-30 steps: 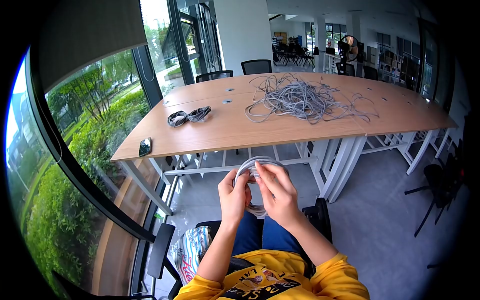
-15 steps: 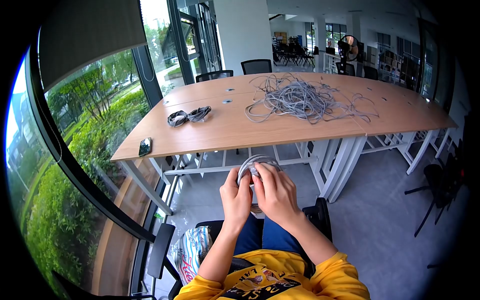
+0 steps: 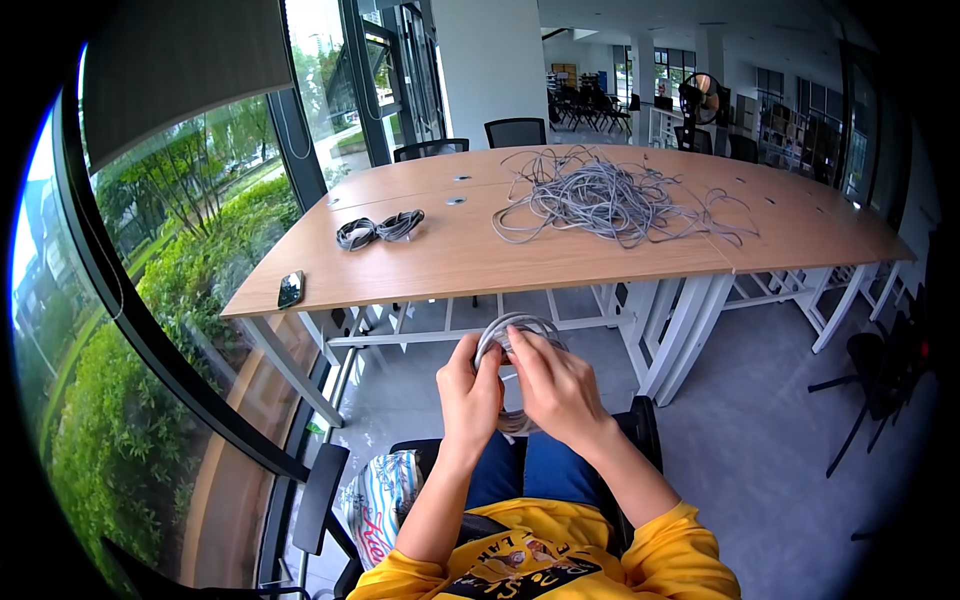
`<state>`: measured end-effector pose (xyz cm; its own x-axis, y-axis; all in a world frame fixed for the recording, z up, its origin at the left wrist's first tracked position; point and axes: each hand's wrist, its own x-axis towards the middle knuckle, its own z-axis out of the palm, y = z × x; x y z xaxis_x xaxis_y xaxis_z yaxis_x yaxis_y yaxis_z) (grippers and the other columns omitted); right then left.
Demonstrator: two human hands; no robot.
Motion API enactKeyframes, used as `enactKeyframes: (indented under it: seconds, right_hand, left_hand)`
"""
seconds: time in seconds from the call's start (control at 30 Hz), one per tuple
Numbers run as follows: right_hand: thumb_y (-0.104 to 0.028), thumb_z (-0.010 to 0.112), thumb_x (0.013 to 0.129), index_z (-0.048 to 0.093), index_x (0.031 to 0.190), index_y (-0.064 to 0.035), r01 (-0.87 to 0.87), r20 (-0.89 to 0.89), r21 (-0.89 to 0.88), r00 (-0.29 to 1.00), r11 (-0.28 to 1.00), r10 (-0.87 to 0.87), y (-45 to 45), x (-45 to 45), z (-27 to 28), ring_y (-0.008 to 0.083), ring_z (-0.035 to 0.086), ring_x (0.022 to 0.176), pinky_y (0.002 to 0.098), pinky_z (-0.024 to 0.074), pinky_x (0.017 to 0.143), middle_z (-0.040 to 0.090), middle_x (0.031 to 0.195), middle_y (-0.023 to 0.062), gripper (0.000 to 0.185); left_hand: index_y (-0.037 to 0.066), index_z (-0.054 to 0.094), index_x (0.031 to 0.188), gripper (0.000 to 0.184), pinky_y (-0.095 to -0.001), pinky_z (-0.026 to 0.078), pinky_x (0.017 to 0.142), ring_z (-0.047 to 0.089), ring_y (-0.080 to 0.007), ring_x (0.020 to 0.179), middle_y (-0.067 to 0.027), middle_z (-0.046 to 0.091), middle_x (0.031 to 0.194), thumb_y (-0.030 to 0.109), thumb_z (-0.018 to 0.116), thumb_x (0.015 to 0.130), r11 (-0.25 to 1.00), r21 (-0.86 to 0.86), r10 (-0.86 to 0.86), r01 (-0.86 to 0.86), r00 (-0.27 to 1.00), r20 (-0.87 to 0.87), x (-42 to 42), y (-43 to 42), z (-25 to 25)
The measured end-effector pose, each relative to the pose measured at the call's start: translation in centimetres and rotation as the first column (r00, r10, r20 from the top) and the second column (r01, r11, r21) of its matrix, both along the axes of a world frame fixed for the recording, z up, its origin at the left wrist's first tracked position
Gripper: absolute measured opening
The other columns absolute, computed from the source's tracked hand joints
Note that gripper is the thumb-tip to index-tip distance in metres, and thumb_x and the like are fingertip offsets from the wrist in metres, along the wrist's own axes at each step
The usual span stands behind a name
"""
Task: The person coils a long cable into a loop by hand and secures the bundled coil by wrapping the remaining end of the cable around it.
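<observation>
A coiled grey cable [image 3: 520, 322] hangs upright between my hands, in front of the table edge and above my lap. My left hand [image 3: 468, 388] is closed around the left side of the loops. My right hand [image 3: 552, 385] pinches the coil near its upper part, with the fingertips at the top left of the ring. The lower loops show below and between the hands. Both palms hide part of the coil. Farther off, a tangled heap of grey cables [image 3: 610, 200] lies on the table, and two bundled coils of cable [image 3: 380, 231] lie to its left.
The wooden table [image 3: 440, 270] spans the space ahead. A phone [image 3: 291, 289] lies at its left front edge. Office chairs [image 3: 515, 132] stand behind it. Windows run along the left. A patterned bag [image 3: 383, 505] sits beside my left leg, near the chair armrest [image 3: 322, 500].
The cable coil has turned in my hands, and more of its lower loops show now. My right hand has shifted slightly down and right. The things on the table have stayed put.
</observation>
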<state>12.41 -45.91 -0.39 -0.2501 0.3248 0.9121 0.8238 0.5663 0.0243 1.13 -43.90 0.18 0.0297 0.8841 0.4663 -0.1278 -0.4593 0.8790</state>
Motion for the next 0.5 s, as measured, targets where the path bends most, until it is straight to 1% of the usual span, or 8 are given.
enactKeyframes:
  seconds: [0.03,0.17,0.23,0.3,0.37,0.4,0.47,0.5]
  right_hand:
    - [0.003,0.053,0.068,0.046,0.109,0.0035,-0.014,0.002,0.01,1.0,1.0,0.014,0.05,0.03,-0.08,0.0241,0.059,0.065,0.0306,0.0488,0.059,0.056,0.093,0.0143,0.042]
    - [0.005,0.052,0.067,0.047,0.108,0.0043,-0.066,-0.017,0.068,0.998,0.996,0.067,0.35,0.0,-0.17,0.024,0.059,0.065,0.0297,0.0492,0.057,0.056,0.092,0.0143,0.041]
    - [0.005,0.052,0.066,0.047,0.11,0.0047,-0.071,-0.06,0.123,0.995,0.99,0.079,0.59,-0.11,-0.3,0.0233,0.059,0.063,0.0297,0.049,0.057,0.056,0.09,0.0135,0.045]
    - [0.005,0.052,0.065,0.047,0.112,0.004,-0.039,-0.071,0.116,0.996,0.992,0.047,0.66,-0.5,-0.28,0.0228,0.058,0.062,0.0299,0.0489,0.058,0.056,0.089,0.0129,0.047]
    - [0.005,0.052,0.064,0.047,0.113,0.0033,-0.007,-0.084,0.107,0.996,0.994,0.016,0.73,-0.61,-0.37,0.0223,0.057,0.06,0.03,0.0488,0.058,0.055,0.089,0.0123,0.049]
    - [0.005,0.052,0.064,0.047,0.115,0.0026,-0.006,-0.056,0.088,0.998,0.996,0.01,0.75,-0.53,-0.49,0.0216,0.056,0.06,0.0299,0.0486,0.058,0.054,0.088,0.0118,0.051]
    - [0.005,0.052,0.064,0.047,0.116,0.0019,-0.006,-0.024,0.073,1.0,0.997,0.008,0.85,-0.43,-0.48,0.021,0.056,0.06,0.0298,0.0485,0.058,0.054,0.088,0.0114,0.053]
    - [0.005,0.052,0.064,0.047,0.116,0.0016,-0.011,-0.009,0.068,1.0,0.998,0.011,0.86,-0.41,-0.51,0.0208,0.056,0.061,0.0297,0.0483,0.058,0.053,0.088,0.0113,0.053]
  left_hand:
    - [-0.003,0.052,0.078,0.011,-0.0184,0.024,0.03,0.035,-0.0031,0.033,0.0014,0.042,0.047,0.006,0.045,0.083,1.0,-0.024,-0.007,0.008,0.999,0.031,0.05,-0.01,0.13]
    - [-0.002,0.053,0.077,0.013,-0.019,0.023,0.029,0.034,-0.0038,0.032,0.0011,0.042,0.046,0.008,0.046,0.082,0.999,-0.042,0.004,-0.002,0.999,0.048,-0.2,0.22,0.25]
    - [-0.002,0.053,0.077,0.015,-0.0191,0.022,0.029,0.033,-0.0045,0.031,0.0008,0.042,0.046,0.01,0.046,0.082,0.991,-0.12,-0.05,0.064,0.992,0.119,-0.35,0.26,0.43]
    - [-0.002,0.054,0.078,0.016,-0.0191,0.022,0.029,0.033,-0.0048,0.031,0.0006,0.042,0.046,0.01,0.045,0.082,0.986,-0.138,-0.075,0.095,0.987,0.143,-0.42,0.24,0.44]
    - [-0.004,0.054,0.078,0.015,-0.0181,0.024,0.03,0.037,-0.0031,0.035,-0.0003,0.046,0.051,0.01,0.048,0.083,0.98,-0.143,-0.11,0.14,0.974,0.199,-0.44,0.08,0.55]
    - [-0.004,0.054,0.078,0.015,-0.0181,0.024,0.03,0.037,-0.0031,0.035,-0.0003,0.046,0.051,0.01,0.048,0.083,0.979,-0.148,-0.111,0.142,0.974,0.199,-0.33,0.08,0.46]
    - [-0.002,0.054,0.077,0.014,-0.0188,0.023,0.03,0.034,-0.0047,0.033,0.0008,0.043,0.048,0.009,0.046,0.081,0.989,-0.13,-0.055,0.078,0.984,0.17,-0.06,0.31,0.48]
    - [-0.002,0.054,0.077,0.014,-0.0188,0.023,0.03,0.034,-0.0047,0.033,0.0008,0.043,0.048,0.009,0.046,0.081,0.988,-0.131,-0.054,0.077,0.984,0.171,-0.01,0.35,0.58]
